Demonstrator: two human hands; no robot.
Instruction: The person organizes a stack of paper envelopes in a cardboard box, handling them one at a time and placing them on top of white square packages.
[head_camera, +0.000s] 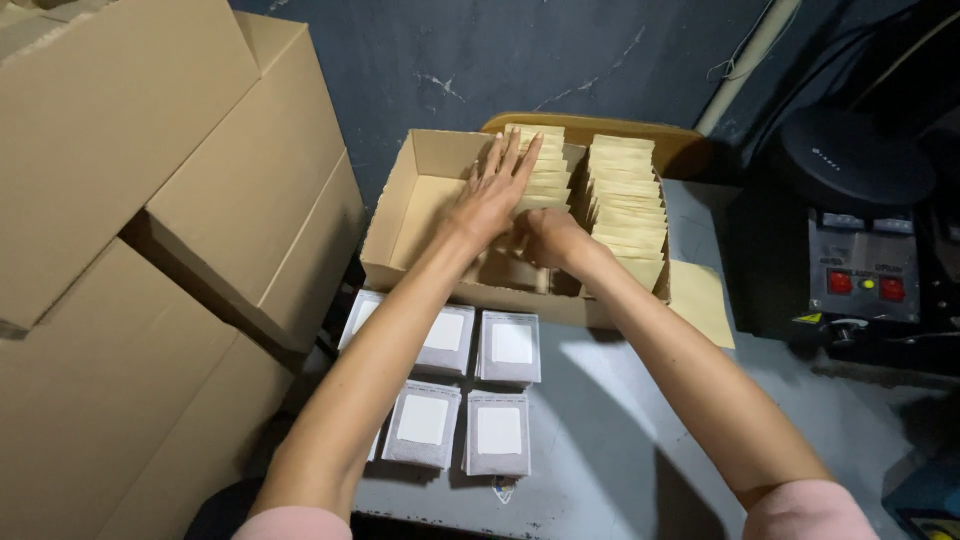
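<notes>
Two hands are working inside the box (420, 215): left hand (492, 195) is pressing flat, fingers spread, against the middle packet row (545, 170), right hand (545, 237) is curling, grip unclear, at that row's near end; four pouch stacks (462, 385) are sitting just in front of the box.

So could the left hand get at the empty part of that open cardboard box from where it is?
Probably yes. The left hand lies flat against the middle row of tan packets, right beside the bare left section of the open box, and nothing lies between the two.
</notes>
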